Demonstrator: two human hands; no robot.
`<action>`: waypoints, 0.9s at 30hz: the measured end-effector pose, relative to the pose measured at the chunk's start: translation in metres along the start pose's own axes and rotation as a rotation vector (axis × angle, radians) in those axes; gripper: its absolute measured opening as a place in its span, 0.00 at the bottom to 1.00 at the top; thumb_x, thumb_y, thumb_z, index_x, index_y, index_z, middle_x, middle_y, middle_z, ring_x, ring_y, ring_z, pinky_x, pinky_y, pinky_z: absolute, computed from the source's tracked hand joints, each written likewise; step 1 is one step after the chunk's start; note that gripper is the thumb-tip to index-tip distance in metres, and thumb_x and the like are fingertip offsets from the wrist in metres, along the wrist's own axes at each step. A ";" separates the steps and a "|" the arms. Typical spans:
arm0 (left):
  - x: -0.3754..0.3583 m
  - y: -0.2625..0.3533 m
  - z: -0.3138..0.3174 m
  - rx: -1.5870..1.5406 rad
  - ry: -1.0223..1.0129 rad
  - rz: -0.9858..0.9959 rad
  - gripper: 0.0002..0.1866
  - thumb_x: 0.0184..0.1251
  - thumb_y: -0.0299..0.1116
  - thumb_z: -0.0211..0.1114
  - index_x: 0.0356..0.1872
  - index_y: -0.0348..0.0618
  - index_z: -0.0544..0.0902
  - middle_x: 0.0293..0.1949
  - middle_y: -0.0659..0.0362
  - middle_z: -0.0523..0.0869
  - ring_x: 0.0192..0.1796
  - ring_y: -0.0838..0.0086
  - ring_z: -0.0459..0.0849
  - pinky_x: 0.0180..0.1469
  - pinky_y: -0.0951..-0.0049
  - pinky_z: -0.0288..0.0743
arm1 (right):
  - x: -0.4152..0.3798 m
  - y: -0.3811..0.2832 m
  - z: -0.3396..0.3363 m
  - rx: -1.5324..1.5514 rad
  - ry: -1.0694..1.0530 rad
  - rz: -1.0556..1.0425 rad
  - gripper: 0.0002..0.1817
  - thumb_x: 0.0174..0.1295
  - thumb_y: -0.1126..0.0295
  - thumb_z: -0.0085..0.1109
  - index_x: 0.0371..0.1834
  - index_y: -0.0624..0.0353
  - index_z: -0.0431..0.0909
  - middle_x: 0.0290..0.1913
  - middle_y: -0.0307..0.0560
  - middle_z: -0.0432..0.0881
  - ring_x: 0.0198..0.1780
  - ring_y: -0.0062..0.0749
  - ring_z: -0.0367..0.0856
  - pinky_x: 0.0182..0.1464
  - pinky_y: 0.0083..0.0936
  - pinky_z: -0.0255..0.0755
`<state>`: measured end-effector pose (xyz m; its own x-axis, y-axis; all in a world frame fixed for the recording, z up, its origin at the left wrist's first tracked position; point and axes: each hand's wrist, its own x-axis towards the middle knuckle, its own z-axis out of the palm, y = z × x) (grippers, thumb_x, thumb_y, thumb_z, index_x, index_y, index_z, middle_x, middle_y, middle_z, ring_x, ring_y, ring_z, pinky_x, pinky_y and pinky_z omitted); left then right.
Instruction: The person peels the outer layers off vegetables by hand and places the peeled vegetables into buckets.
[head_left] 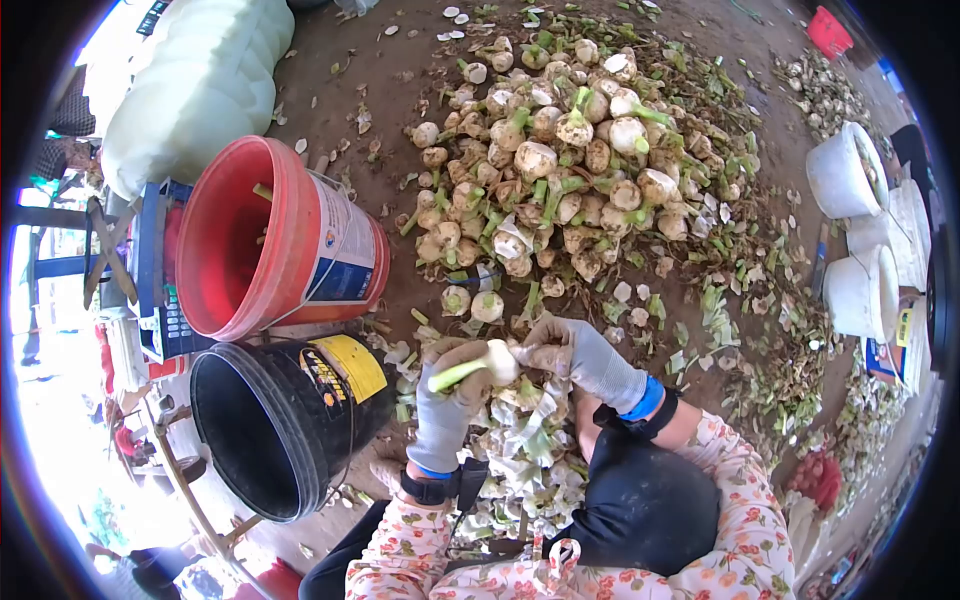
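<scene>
A white garlic bulb [503,362] with a short green stem is held in front of me, its stem pointing left. My left hand [445,400], in a dirty grey-white glove, is closed around the bulb and stem. Gloved too, my right hand [590,362] pinches at the bulb's root end; whether a bit of skin is between its fingertips is too small to tell. Below both hands lies a heap of pale garlic peelings [525,440]. Just beyond them, two trimmed garlic bulbs [487,306] rest on the ground.
A large pile of unpeeled garlic [560,160] spreads ahead. To my left, a red bucket [345,235] and a black bucket [350,420] lie tilted with openings leftward. White buckets [860,290] stand at the right. A pale, bulging sack [195,90] is at the upper left.
</scene>
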<state>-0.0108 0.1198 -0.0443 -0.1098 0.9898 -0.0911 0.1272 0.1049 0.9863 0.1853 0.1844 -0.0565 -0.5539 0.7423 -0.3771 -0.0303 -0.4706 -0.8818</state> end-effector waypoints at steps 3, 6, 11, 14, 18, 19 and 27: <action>-0.010 -0.001 -0.007 -0.690 -0.017 -0.370 0.19 0.62 0.41 0.67 0.50 0.41 0.77 0.49 0.55 0.81 0.49 0.69 0.80 0.51 0.69 0.76 | 0.007 0.009 -0.002 -0.001 0.077 0.119 0.09 0.60 0.66 0.60 0.34 0.62 0.77 0.28 0.36 0.79 0.29 0.15 0.74 0.30 0.15 0.67; -0.016 -0.020 -0.011 -1.234 0.040 -0.564 0.24 0.64 0.47 0.63 0.53 0.41 0.74 0.50 0.56 0.81 0.51 0.66 0.79 0.56 0.65 0.74 | -0.010 -0.014 0.004 -0.190 -0.313 -0.011 0.09 0.61 0.68 0.59 0.37 0.64 0.78 0.29 0.42 0.81 0.32 0.20 0.79 0.32 0.18 0.72; -0.007 -0.046 -0.017 -1.370 0.077 -0.627 0.18 0.65 0.43 0.61 0.52 0.48 0.77 0.47 0.61 0.83 0.45 0.71 0.82 0.41 0.69 0.79 | -0.017 -0.051 -0.008 0.791 -0.230 -0.240 0.06 0.57 0.75 0.63 0.34 0.64 0.76 0.36 0.50 0.82 0.36 0.32 0.83 0.36 0.24 0.78; -0.006 -0.022 -0.011 -1.124 0.284 -0.655 0.19 0.66 0.45 0.60 0.53 0.48 0.77 0.47 0.62 0.83 0.42 0.73 0.83 0.36 0.74 0.80 | -0.005 -0.017 -0.030 0.051 -0.140 -0.151 0.18 0.57 0.71 0.61 0.50 0.63 0.74 0.41 0.53 0.82 0.41 0.38 0.83 0.43 0.28 0.77; -0.012 -0.014 -0.024 -0.948 0.390 -0.649 0.18 0.66 0.46 0.60 0.52 0.49 0.78 0.45 0.63 0.84 0.41 0.77 0.83 0.32 0.79 0.79 | 0.004 0.021 0.001 -0.794 -0.062 -0.360 0.40 0.51 0.65 0.63 0.69 0.53 0.58 0.45 0.56 0.79 0.49 0.52 0.78 0.52 0.35 0.71; -0.014 -0.015 -0.024 -0.935 0.385 -0.678 0.18 0.67 0.45 0.60 0.52 0.49 0.78 0.45 0.63 0.84 0.41 0.77 0.83 0.31 0.80 0.78 | 0.007 0.012 0.014 -0.773 0.002 -0.535 0.41 0.50 0.66 0.63 0.70 0.51 0.57 0.46 0.57 0.79 0.49 0.53 0.77 0.52 0.36 0.71; -0.024 -0.012 -0.012 -0.806 0.287 -0.706 0.18 0.66 0.40 0.61 0.54 0.44 0.77 0.44 0.63 0.85 0.43 0.77 0.81 0.36 0.80 0.76 | 0.033 -0.003 0.022 0.087 0.168 -0.420 0.08 0.56 0.74 0.60 0.39 0.56 0.77 0.29 0.48 0.81 0.27 0.42 0.79 0.31 0.28 0.74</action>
<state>-0.0216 0.0934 -0.0522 -0.1425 0.6623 -0.7355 -0.7212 0.4395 0.5355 0.1490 0.2002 -0.0605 -0.3364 0.9409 -0.0394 -0.2970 -0.1457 -0.9437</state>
